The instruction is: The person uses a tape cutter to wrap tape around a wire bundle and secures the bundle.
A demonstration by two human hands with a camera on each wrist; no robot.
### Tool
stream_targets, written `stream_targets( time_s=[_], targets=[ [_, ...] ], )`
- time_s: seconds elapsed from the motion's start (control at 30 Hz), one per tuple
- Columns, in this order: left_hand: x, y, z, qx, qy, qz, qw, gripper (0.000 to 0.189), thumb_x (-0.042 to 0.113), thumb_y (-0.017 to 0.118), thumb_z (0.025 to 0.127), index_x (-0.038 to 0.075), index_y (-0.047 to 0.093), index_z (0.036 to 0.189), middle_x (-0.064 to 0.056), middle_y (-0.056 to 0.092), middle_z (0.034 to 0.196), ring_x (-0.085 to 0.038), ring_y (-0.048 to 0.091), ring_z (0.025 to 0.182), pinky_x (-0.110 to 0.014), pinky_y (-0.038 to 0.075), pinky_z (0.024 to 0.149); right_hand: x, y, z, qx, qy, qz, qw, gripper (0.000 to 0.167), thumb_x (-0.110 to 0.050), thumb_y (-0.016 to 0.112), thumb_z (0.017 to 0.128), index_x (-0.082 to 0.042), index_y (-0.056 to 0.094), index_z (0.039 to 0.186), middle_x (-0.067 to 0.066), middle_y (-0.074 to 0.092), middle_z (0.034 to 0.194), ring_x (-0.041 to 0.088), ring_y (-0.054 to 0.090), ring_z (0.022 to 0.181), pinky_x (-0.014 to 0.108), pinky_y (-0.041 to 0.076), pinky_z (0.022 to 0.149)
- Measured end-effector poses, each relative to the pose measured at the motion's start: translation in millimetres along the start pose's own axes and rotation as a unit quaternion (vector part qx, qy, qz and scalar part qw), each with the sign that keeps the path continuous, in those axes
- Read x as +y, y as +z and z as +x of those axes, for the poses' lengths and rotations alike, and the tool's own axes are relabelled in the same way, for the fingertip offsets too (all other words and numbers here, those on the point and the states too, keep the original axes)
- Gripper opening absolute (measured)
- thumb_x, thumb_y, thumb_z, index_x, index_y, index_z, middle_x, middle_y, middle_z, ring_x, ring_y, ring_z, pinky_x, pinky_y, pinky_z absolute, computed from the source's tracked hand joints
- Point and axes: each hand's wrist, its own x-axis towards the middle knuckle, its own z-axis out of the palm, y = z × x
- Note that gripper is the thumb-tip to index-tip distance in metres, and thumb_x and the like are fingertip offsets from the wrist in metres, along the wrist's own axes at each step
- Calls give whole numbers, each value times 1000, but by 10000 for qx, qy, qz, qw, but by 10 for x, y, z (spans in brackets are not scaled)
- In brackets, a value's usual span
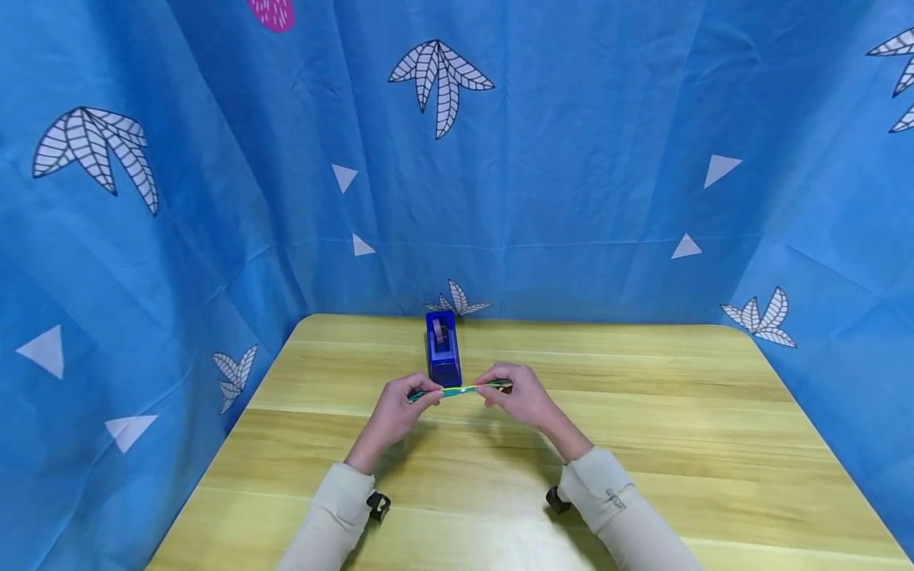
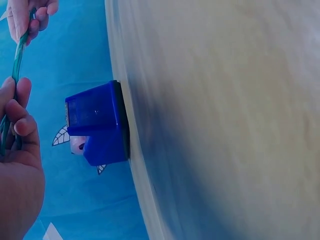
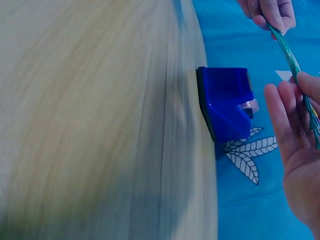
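Note:
A thin bundle of green and yellow wire-like strands (image 1: 458,391) is stretched level between both hands, above the table. My left hand (image 1: 396,406) pinches its left part between thumb and fingers. At the other end, my right hand (image 1: 524,392) pinches it with thumb and forefinger; in the right wrist view the other fingers of this hand (image 3: 300,165) are extended. A shiny patch shows on the strands (image 3: 287,50) between the hands. Just beyond the bundle stands a blue tape dispenser (image 1: 446,373) with a tape roll (image 1: 439,331) in it, touched by neither hand.
The light wooden table (image 1: 678,444) has rounded far corners. A blue patterned curtain (image 1: 571,159) hangs behind it and along both sides. The dispenser stands near the table's far edge. Dark wrist devices (image 1: 378,506) sit by the sleeve cuffs.

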Motion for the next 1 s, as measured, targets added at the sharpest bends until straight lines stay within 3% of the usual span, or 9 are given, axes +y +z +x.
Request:
stream_targets(
  time_s=[0.3,0.5,0.63,0.83,1.0],
  targets=[
    [-10,28,1,-116,36,79,9999,5,17,71,98,14,75,99,-8,76,92,-26,67,84,-22,47,64,7,-32,-31,-55,49,-158,9998,12,-15,71,99,-9,78,107,8,72,103,33,75,80,26,49,54],
    [-20,41,5,-325,139,77,9993,14,19,69,100,8,74,106,-11,76,95,-23,68,89,-24,49,70,26,-70,-65,-95,68,-94,9999,14,-17,71,99,-8,78,108,9,73,104,31,75,79,25,44,50],
    [-10,61,26,-473,204,239,9984,18,22,68,101,8,73,112,-6,76,97,-18,67,88,-26,51,72,57,-113,-94,-57,114,-67,9999,17,-17,70,100,-5,77,110,11,73,105,30,75,79,26,46,51],
    [19,91,67,-613,67,551,9966,24,23,66,103,14,71,124,3,72,104,-14,64,97,-34,52,85,124,-195,-147,157,299,-74,9994,16,-18,70,100,-7,77,109,12,73,107,29,75,80,26,48,53],
    [31,141,92,-713,82,588,9957,27,21,65,103,10,69,127,2,71,114,-15,65,103,-32,54,88,178,-310,-233,243,376,-82,9990,15,-17,69,101,-8,77,110,12,72,113,32,75,83,36,55,60]
  ],
)
